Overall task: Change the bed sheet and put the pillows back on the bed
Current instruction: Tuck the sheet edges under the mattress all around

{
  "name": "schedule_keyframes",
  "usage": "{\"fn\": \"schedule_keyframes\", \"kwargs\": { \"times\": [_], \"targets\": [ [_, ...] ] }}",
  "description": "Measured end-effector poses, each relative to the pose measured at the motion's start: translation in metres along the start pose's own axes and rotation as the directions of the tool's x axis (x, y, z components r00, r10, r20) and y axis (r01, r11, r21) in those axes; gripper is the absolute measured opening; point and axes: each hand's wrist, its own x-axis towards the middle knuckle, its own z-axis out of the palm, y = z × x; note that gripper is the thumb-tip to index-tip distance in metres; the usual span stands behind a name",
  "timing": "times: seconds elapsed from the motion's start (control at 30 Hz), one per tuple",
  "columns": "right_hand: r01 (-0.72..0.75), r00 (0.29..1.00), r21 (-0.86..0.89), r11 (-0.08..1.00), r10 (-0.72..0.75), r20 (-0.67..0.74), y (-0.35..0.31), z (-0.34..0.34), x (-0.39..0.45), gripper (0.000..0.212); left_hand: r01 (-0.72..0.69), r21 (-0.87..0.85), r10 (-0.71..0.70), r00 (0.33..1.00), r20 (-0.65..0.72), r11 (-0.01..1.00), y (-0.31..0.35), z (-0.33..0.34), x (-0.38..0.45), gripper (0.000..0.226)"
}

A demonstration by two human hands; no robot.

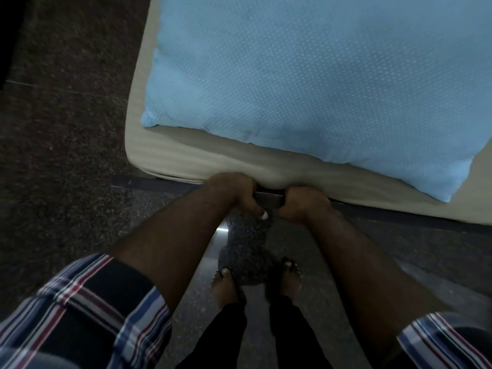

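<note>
Left hand (234, 194) and right hand (303, 206) both grip beige bed sheet (213, 158) edge at mattress rim; blue pillow (306, 75) at 12 o'clock.

Fingertips of left hand (234, 194) and right hand (300, 205) tucked out of sight under the edge of the beige sheet (202, 155); what they grip there cannot be told. Blue pillow (306, 83) cut off by top and right edges. Mattress runs out of frame at right. Bed frame (269, 199) mostly hidden beneath the mattress overhang and behind the hands. Plaid sleeves (87, 310) cut by bottom edge. Dark floor (61, 129) smeared, grain unreadable.
</note>
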Motion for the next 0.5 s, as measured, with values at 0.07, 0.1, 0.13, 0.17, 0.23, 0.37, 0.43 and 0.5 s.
{"fn": "schedule_keyframes", "kwargs": {
  "times": [0.07,0.1,0.13,0.17,0.23,0.37,0.43,0.5],
  "targets": [
    [-0.012,0.998,0.011,1.000,0.011,0.065,-0.002,-0.003,0.009,0.053,-0.003,-0.076,0.012,0.994,0.110,0.997,-0.003,0.000,0.009,0.067],
    [-0.010,0.995,0.012,1.000,0.009,0.095,-0.002,-0.005,0.012,0.052,0.004,-0.096,0.010,0.990,0.142,0.995,-0.004,-0.001,0.012,0.069],
    [-0.008,0.992,0.012,1.000,0.006,0.128,-0.003,-0.007,0.014,0.050,0.015,-0.105,0.002,0.987,0.163,0.994,-0.004,-0.001,0.014,0.073],
    [-0.007,0.987,0.011,1.000,0.005,0.163,-0.003,-0.011,0.016,0.048,0.025,-0.108,-0.006,0.985,0.175,0.994,-0.005,-0.001,0.016,0.077],
    [-0.008,0.976,0.032,0.999,0.001,0.216,-0.003,-0.016,0.019,0.047,0.030,-0.118,-0.008,0.983,0.185,0.993,-0.006,-0.002,0.017,0.081],
    [0.047,0.987,0.049,0.998,-0.054,0.152,0.006,-0.008,0.019,0.047,0.016,-0.128,0.005,0.987,0.158,0.992,-0.004,0.001,0.016,0.077],
    [0.103,0.994,0.037,0.994,-0.105,0.037,0.011,0.000,0.015,0.054,0.015,-0.080,-0.010,0.998,0.069,0.997,-0.003,0.004,0.012,0.081],
    [0.153,0.988,0.040,0.987,-0.152,-0.036,0.015,0.005,0.011,0.063,0.015,-0.024,-0.015,1.000,-0.009,1.000,-0.003,0.008,0.009,0.084]
  ]
}}
